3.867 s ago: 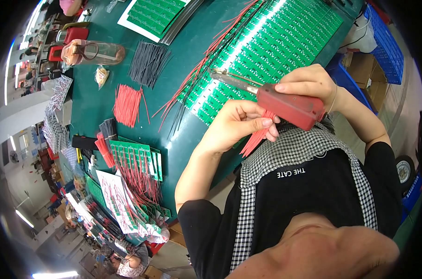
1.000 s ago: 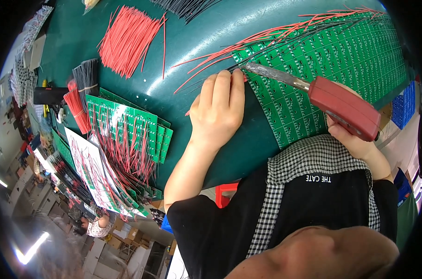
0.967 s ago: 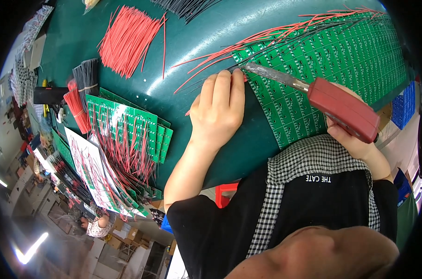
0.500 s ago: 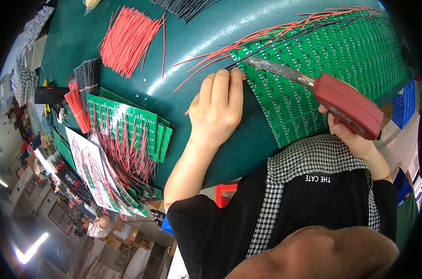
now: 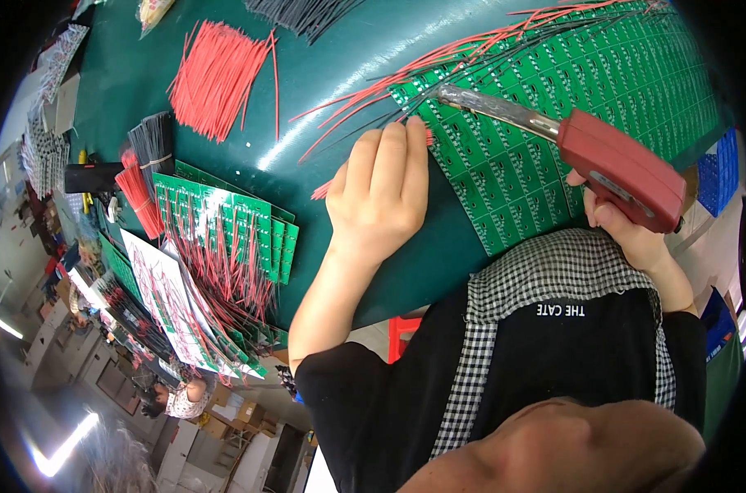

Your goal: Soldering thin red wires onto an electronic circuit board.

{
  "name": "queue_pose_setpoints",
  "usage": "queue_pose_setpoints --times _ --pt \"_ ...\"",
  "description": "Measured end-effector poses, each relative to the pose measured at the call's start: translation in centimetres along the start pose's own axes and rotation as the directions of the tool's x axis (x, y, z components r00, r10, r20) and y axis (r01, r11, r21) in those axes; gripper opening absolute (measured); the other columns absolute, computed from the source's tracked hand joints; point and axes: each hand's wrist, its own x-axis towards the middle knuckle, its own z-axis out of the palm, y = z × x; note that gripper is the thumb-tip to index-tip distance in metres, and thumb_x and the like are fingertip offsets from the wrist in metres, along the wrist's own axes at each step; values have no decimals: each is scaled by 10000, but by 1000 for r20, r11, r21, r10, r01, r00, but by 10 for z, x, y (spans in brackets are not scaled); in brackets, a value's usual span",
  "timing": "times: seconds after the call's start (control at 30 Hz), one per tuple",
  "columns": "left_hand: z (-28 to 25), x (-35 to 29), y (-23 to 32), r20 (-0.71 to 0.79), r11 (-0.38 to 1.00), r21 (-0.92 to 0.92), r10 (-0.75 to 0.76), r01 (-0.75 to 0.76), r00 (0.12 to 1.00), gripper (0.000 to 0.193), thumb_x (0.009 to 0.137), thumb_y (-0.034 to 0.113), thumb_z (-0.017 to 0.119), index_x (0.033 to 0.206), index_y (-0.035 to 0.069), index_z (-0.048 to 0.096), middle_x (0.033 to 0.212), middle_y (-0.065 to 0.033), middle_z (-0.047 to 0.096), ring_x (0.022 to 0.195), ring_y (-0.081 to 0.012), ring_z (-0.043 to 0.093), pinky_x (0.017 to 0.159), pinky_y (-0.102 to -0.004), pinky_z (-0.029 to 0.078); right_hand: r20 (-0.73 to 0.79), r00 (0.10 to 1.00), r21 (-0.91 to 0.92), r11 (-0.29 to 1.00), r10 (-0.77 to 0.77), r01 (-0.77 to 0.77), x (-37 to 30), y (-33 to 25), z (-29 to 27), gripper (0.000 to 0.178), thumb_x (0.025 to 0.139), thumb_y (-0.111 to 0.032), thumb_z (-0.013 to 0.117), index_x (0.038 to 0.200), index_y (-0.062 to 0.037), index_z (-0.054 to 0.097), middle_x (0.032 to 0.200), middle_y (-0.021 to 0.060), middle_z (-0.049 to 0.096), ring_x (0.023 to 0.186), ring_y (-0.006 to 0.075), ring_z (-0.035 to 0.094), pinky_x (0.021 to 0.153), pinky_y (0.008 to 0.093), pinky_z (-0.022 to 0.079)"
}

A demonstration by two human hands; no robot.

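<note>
So, head view. The right hand (image 5: 615, 215) is wrapped around a red plastic soldering gun (image 5: 623, 168) with a long metal barrel (image 5: 500, 108), and the gun sits just above and in front of that grip. Its long axis runs on a slant: back end off to the right, barrel pointing up and left, tip (image 5: 445, 92) just beyond the fingertips of the left hand (image 5: 377, 177).

The left hand is palm down with its fingers curled over a bunch of thin red wires (image 5: 321, 191). The ends poke out both sides of that grip, so the bunch lies roughly lower left to upper right.

Between the two hands and stretching beyond them are flat green circuit board panels (image 5: 504, 185), with loose red and black wires (image 5: 471, 53) strewn along the far edge. Farther out, up and left of the left hand, there's a pile of red wires (image 5: 217, 82).

Hard to make out: the gun's handle is mostly hidden, the middle of the bunch is under the left hand, and I can't tell if the tip touches anything. A pile of black wires (image 5: 303, 15) past the left hand gets cut off up top.
</note>
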Motion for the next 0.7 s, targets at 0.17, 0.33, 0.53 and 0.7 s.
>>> queue_pose_setpoints --times 0.17,0.33,0.53,0.7 --pt "-3 18 -2 60 997 -43 63 -61 996 171 667 41 599 832 -3 595 758 -55 532 680 -157 548 519 -205 447 0 1000 27 1000 -5 5 -1 -8 -2 322 800 -70 608 1111 -38 529 999 37 585 748 72 490 667 226 424" --pt "8 20 2 88 997 -76 28 -21 996 175 666 27 592 837 -11 588 759 -67 522 695 -164 541 540 -229 471 0 998 -27 997 67 -67 -1 -3 -9 360 801 -168 615 1109 -14 509 978 54 558 703 82 478 622 220 408" --pt "4 14 0 106 999 -54 11 -6 994 203 656 22 591 853 -24 589 766 -74 518 709 -167 534 556 -233 480 -10 996 -40 995 92 -93 2 -2 0 401 804 -276 625 1064 2 499 909 44 520 651 77 450 569 207 378" --pt "6 15 4 117 997 -81 5 5 993 210 661 16 594 866 -33 590 773 -78 518 707 -173 527 555 -231 477 -44 996 -39 996 78 -80 -2 -2 1 361 806 -269 624 1017 -1 504 853 27 506 655 71 440 584 208 373"
